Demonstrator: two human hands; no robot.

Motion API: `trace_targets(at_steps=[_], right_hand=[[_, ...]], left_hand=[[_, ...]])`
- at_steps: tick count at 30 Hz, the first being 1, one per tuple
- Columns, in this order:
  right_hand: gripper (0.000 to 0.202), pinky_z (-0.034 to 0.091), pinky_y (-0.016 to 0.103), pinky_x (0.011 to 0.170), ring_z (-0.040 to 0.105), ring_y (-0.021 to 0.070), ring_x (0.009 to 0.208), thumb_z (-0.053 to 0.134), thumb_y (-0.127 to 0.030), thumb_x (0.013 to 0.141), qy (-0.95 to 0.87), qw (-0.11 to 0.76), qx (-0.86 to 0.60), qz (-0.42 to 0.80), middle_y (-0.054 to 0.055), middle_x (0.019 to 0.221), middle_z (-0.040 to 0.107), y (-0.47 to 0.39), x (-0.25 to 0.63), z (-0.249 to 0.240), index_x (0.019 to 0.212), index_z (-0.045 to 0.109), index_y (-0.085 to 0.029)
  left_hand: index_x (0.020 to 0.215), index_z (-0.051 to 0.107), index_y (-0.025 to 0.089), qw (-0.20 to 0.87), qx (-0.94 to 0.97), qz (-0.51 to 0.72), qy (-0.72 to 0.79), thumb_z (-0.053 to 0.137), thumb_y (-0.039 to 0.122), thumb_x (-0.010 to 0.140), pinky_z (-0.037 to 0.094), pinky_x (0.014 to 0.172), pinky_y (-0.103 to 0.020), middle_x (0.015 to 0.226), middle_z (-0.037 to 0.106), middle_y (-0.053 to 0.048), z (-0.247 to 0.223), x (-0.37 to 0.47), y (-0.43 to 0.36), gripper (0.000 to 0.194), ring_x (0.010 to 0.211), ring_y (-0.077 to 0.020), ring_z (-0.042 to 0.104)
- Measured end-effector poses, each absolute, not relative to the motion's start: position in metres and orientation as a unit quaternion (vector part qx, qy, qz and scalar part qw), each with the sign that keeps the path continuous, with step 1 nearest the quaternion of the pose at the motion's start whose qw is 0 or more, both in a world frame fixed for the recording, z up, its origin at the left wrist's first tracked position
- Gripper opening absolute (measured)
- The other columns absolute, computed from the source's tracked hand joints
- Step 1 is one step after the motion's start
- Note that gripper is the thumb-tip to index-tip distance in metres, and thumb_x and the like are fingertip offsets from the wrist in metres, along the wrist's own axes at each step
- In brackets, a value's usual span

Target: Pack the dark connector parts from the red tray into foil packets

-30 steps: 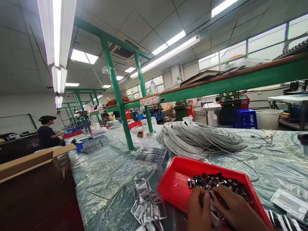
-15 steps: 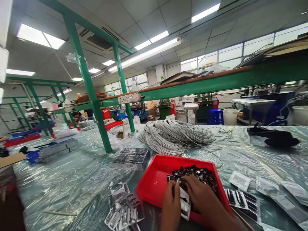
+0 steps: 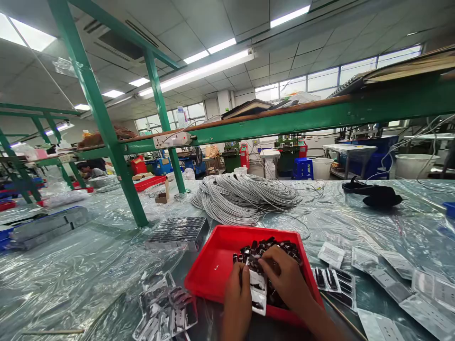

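My left hand (image 3: 237, 289) pinches the edge of a narrow clear plastic blister tray (image 3: 258, 298), held tilted over the near side of a red bin (image 3: 209, 270). Against the upper end of that tray my right hand (image 3: 284, 272) has its thumb and fingers closed together, beside a dark piece in the top pocket. Whatever lies between those fingertips is too small to make out. Small black parts (image 3: 254, 248) with shiny bits are heaped in the bin's right half, partly hidden by my right hand.
Left of the bin lies a pile of filled clear trays (image 3: 165, 308), with a stack of trays (image 3: 177, 232) behind. A coil of grey cable (image 3: 245, 199) rests beyond. Flat packets (image 3: 387, 284) spread out at right. A green post (image 3: 103, 123) and rail (image 3: 266, 125) cross ahead.
The view has turned slightly right, so the bin and table items appear further left. Both hands stay at the tray, with the right fingers shifted slightly at its upper end.
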State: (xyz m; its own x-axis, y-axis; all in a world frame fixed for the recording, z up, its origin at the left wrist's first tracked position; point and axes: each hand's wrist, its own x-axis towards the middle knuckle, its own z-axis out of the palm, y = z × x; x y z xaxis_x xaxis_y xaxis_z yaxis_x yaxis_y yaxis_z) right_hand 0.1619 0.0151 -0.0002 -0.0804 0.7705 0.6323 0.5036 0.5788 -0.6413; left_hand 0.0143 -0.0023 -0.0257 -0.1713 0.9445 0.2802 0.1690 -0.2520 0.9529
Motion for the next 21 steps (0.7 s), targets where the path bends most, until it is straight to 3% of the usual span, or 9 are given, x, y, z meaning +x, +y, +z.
trace_targets(at_steps=[4,7,10,12,17,21], right_hand=[[0.029,0.051,0.035,0.072,0.064,0.0248,0.080,0.051,-0.045,0.091,-0.620,0.545,-0.543,0.152,0.009,0.088,0.068,0.022,0.178,0.007,0.091,0.063,-0.019],[0.033,0.049,0.038,0.076,0.063,0.0254,0.081,0.056,-0.046,0.087,-0.659,0.492,-0.546,0.160,0.010,0.093,0.068,0.019,0.177,0.011,0.099,0.064,-0.016],[0.033,0.046,0.029,0.064,0.060,0.0198,0.069,0.052,-0.048,0.090,-0.708,0.431,-0.472,0.302,0.002,0.074,0.067,0.012,0.165,0.013,0.082,0.064,-0.018],[0.038,0.043,0.026,0.058,0.057,0.0172,0.065,0.048,-0.049,0.092,-0.685,0.449,-0.457,0.345,-0.001,0.067,0.062,0.009,0.158,0.013,0.072,0.059,-0.019],[0.037,0.040,0.023,0.052,0.052,0.0143,0.061,0.054,-0.052,0.090,-0.623,0.499,-0.451,0.400,-0.003,0.063,0.054,0.009,0.155,0.012,0.071,0.057,-0.019],[0.040,0.037,0.022,0.044,0.050,0.0127,0.053,0.059,-0.057,0.083,-0.512,0.519,-0.438,0.526,-0.003,0.060,0.054,0.007,0.145,0.005,0.071,0.058,-0.019]], left_hand=[[0.078,0.058,0.021,0.394,0.485,0.591,0.510,0.053,0.071,0.080,0.044,0.061,-0.026,0.067,0.058,0.002,-0.013,0.011,-0.007,0.051,0.064,-0.0163,0.054],[0.088,0.062,0.019,0.438,0.463,0.616,0.464,0.061,0.066,0.077,0.049,0.066,-0.028,0.077,0.066,-0.002,-0.006,0.008,-0.007,0.049,0.069,-0.0180,0.060],[0.095,0.064,0.017,0.469,0.482,0.604,0.428,0.066,0.062,0.076,0.051,0.077,-0.033,0.086,0.069,-0.005,-0.003,0.005,-0.006,0.049,0.077,-0.0202,0.063],[0.097,0.066,0.017,0.479,0.499,0.581,0.429,0.066,0.062,0.076,0.051,0.079,-0.033,0.087,0.069,-0.005,-0.003,0.003,-0.006,0.049,0.081,-0.0212,0.062],[0.086,0.067,0.019,0.439,0.522,0.559,0.472,0.063,0.064,0.076,0.048,0.069,-0.029,0.074,0.064,-0.001,0.001,0.004,-0.016,0.047,0.075,-0.0208,0.058],[0.088,0.066,0.019,0.415,0.507,0.598,0.462,0.063,0.063,0.076,0.049,0.078,-0.030,0.080,0.066,-0.003,0.002,0.009,-0.023,0.046,0.082,-0.0229,0.059]])
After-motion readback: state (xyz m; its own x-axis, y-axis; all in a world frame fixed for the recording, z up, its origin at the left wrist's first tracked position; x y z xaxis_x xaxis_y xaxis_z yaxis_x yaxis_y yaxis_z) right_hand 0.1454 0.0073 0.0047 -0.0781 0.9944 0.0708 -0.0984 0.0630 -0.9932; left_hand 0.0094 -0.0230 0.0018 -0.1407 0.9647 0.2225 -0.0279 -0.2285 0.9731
